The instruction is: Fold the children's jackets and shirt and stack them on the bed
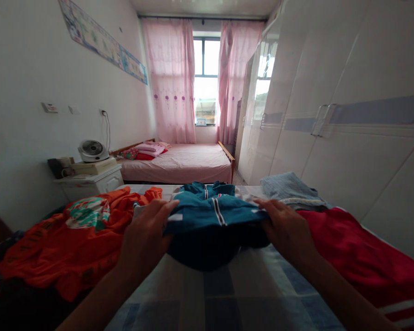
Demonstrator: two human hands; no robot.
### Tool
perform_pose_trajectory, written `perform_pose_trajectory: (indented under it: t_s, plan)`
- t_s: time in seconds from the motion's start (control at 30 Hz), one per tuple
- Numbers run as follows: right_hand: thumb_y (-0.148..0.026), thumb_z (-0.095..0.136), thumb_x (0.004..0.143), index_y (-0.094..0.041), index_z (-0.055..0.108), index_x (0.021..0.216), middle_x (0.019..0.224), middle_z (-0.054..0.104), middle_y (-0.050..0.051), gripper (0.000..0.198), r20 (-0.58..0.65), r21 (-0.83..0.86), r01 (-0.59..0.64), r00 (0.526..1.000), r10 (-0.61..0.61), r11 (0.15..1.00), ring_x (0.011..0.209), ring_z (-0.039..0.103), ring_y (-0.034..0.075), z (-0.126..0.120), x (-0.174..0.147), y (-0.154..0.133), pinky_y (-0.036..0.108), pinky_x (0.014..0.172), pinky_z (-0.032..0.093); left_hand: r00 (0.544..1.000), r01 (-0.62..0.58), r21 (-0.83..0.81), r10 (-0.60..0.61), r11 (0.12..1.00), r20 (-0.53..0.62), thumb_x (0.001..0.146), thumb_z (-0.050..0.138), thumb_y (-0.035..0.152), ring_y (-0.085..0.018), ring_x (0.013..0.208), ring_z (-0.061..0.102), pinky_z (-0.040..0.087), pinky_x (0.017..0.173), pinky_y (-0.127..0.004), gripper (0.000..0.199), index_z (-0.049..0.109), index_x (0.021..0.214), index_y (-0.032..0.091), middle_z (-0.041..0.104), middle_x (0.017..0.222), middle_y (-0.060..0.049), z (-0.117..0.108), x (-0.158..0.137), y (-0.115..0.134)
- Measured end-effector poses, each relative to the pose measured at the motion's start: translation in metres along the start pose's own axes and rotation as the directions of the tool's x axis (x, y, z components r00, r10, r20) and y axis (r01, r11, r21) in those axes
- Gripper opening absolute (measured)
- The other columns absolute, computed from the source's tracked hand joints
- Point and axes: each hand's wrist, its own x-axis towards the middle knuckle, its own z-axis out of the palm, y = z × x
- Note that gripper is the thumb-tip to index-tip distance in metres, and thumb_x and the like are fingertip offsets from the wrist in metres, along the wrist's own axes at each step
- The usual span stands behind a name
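Observation:
A teal garment [210, 216] with white and red stripes lies bunched on the checked bedsheet [224, 294] in front of me. My left hand [146, 236] grips its left edge and my right hand [286, 227] grips its right edge, lifting the near fold slightly off the bed. An orange shirt [65, 243] with a green and white print lies spread to the left of my left hand. A red garment [359, 257] with white stripes lies to the right, under my right forearm.
A folded blue-grey cloth [290, 186] sits behind the red garment. White wardrobe doors [348, 138] line the right side. A second bed with pink sheets [182, 163] stands by the window. A white nightstand [89, 181] carries a small fan [92, 151] at left.

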Motion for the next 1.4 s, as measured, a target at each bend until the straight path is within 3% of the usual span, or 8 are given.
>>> perform_pose_trajectory:
  t_s: [0.2, 0.4, 0.67, 0.77, 0.9, 1.13, 1.3, 1.4]
  plan:
    - [0.000, 0.044, 0.070, -0.020, 0.062, 0.108, 0.104, 0.064, 0.006, 0.047, 0.287, -0.066, 0.026, 0.958, -0.006, 0.997, 0.092, 0.061, 0.021, 0.061, -0.065, 0.011, 0.033, 0.076, 0.046, 0.879, 0.297, 0.055, -0.295, 0.953, 0.375, 0.076, 0.045, 0.018, -0.026, 0.109, 0.056, 0.048, 0.078, -0.034, 0.065, 0.033, 0.140, 0.018, 0.048, 0.132, -0.011, 0.064, -0.081, -0.033]
    - [0.002, 0.038, 0.072, -0.020, 0.062, 0.113, 0.100, 0.070, 0.008, 0.052, 0.329, -0.088, -0.141, 0.930, 0.162, 0.986, 0.079, 0.068, 0.020, 0.059, -0.037, 0.030, 0.030, 0.065, 0.050, 0.837, 0.505, -0.314, -0.368, 0.804, 0.405, 0.074, 0.045, 0.025, -0.019, 0.071, 0.063, 0.048, 0.062, -0.027, 0.053, 0.051, 0.125, 0.010, 0.068, 0.089, -0.008, 0.063, -0.028, -0.039]
    - [-0.021, 0.042, 0.083, -0.019, 0.055, 0.119, 0.119, 0.059, 0.012, 0.038, -0.265, 0.067, -0.124, 0.954, 0.137, 0.990, 0.108, 0.057, 0.030, -0.043, 0.018, 0.051, 0.042, 0.091, 0.045, 0.920, 0.264, -0.377, -0.349, 0.888, -0.176, 0.074, 0.046, 0.028, -0.014, 0.062, 0.057, 0.045, 0.058, -0.022, 0.044, 0.059, 0.116, 0.019, 0.065, 0.078, 0.001, -0.034, 0.023, -0.013]
    - [-0.014, 0.043, 0.075, -0.024, 0.054, 0.121, 0.128, 0.054, 0.007, 0.048, -0.007, 0.160, -0.083, 0.996, 0.085, 0.984, 0.112, 0.056, 0.028, -0.017, -0.036, 0.060, 0.041, 0.091, 0.048, 0.944, 0.303, -0.194, -0.267, 0.933, 0.193, 0.071, 0.045, 0.022, -0.020, 0.081, 0.065, 0.048, 0.072, -0.029, 0.057, 0.051, 0.128, 0.025, 0.069, 0.099, -0.003, -0.014, -0.027, -0.027]
    - [-0.005, 0.032, 0.072, -0.027, 0.063, 0.110, 0.118, 0.063, 0.002, 0.054, 0.417, 0.277, -0.157, 0.909, 0.029, 0.948, 0.097, 0.065, 0.019, 0.027, -0.091, 0.063, 0.034, 0.086, 0.052, 0.781, 0.272, 0.032, -0.240, 0.962, 0.576, 0.066, 0.040, 0.011, -0.025, 0.095, 0.066, 0.048, 0.082, -0.036, 0.064, 0.057, 0.124, 0.030, 0.070, 0.106, -0.004, 0.021, -0.072, -0.032]
    - [-0.022, 0.040, 0.079, -0.027, 0.065, 0.104, 0.120, 0.063, 0.004, 0.036, 0.127, 0.373, -0.126, 0.988, 0.084, 0.919, 0.113, 0.057, 0.023, 0.000, -0.094, 0.070, 0.038, 0.096, 0.047, 0.919, 0.292, -0.205, -0.214, 0.934, 0.332, 0.076, 0.043, 0.028, -0.023, 0.099, 0.064, 0.047, 0.087, -0.029, 0.041, 0.066, 0.110, 0.029, 0.068, 0.111, 0.000, -0.010, -0.068, -0.019]
    - [-0.037, 0.054, 0.081, -0.035, 0.061, 0.116, 0.122, 0.062, 0.001, 0.036, 0.485, 0.496, -0.245, 0.874, -0.031, 0.833, 0.101, 0.064, 0.021, 0.009, -0.132, 0.096, 0.028, 0.078, 0.055, 0.752, 0.332, -0.234, -0.107, 0.914, 0.651, 0.078, 0.052, 0.040, -0.020, 0.084, 0.066, 0.052, 0.073, -0.026, 0.028, 0.069, 0.100, 0.032, 0.071, 0.094, 0.001, -0.003, -0.088, -0.047]
    - [-0.041, 0.048, 0.084, -0.031, 0.062, 0.116, 0.118, 0.065, 0.003, 0.037, 0.565, 0.402, -0.390, 0.818, 0.111, 0.828, 0.098, 0.065, 0.022, 0.030, -0.112, 0.109, 0.030, 0.081, 0.054, 0.854, 0.302, -0.149, -0.198, 0.942, 0.482, 0.085, 0.044, 0.045, -0.022, 0.102, 0.060, 0.047, 0.088, -0.032, 0.036, 0.065, 0.108, 0.025, 0.064, 0.115, -0.004, 0.021, -0.062, -0.071]
